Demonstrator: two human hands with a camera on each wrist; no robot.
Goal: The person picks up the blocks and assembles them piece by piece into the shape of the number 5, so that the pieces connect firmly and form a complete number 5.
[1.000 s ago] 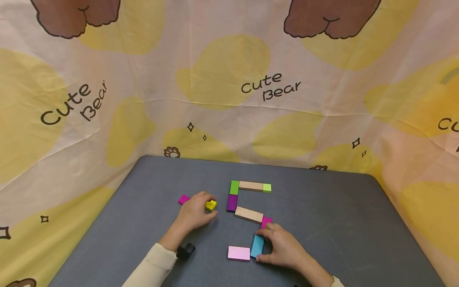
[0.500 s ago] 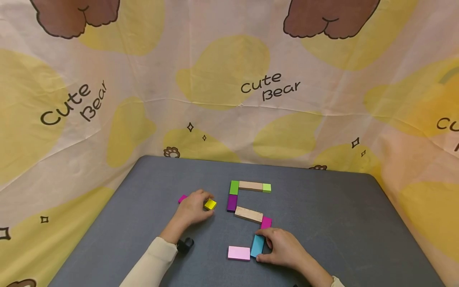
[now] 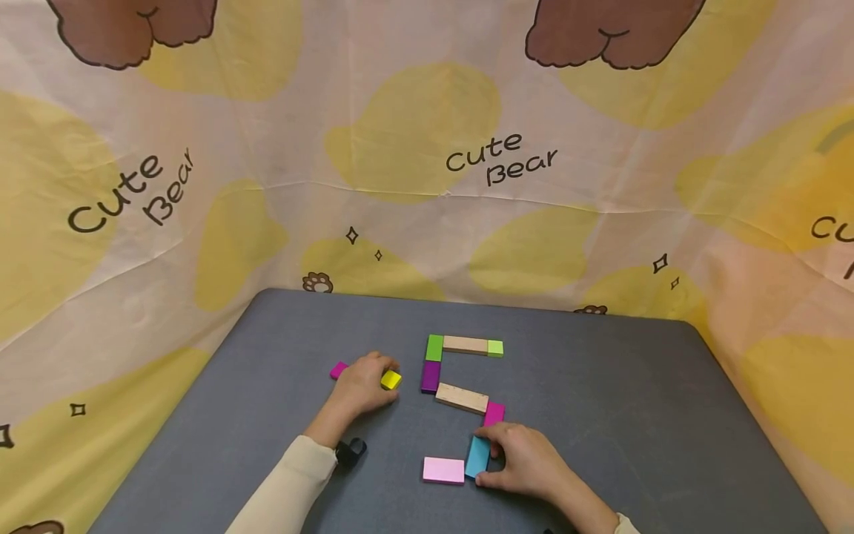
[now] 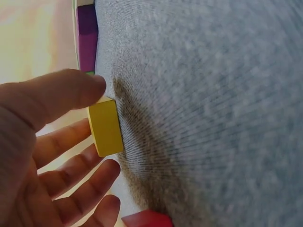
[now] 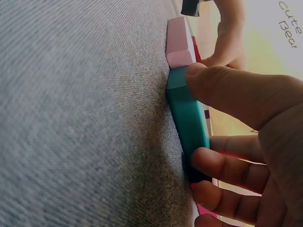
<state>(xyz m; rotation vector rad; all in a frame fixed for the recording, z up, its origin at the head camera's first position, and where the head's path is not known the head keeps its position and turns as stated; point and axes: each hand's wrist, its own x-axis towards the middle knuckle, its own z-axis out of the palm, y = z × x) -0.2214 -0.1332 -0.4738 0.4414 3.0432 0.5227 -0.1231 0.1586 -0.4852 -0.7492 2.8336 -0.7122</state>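
Note:
In the head view my left hand (image 3: 363,382) has its thumb and fingers round a small yellow block (image 3: 391,380) on the table. The left wrist view shows the thumb tip at one end of this yellow block (image 4: 106,127), with the index fingertip hidden behind it. My right hand (image 3: 523,457) grips a blue block (image 3: 477,457), thumb at its near end and fingers at its far end. Close beside the blue block lies a pale pink block (image 3: 443,470). A magenta block (image 3: 494,413) sits just beyond the right fingers.
Farther up, a tan block (image 3: 462,398), a purple block (image 3: 430,377), a green block (image 3: 434,347), another tan block (image 3: 465,344) and a lime block (image 3: 495,348) continue the line. A magenta block (image 3: 339,370) is partly behind the left hand. Printed cloth (image 3: 414,245) encloses the grey table (image 3: 600,386).
My left hand has drawn back slightly to the left, and more of the yellow block shows between its fingers. The right hand stays at the blue block, its fingers hardly moving.

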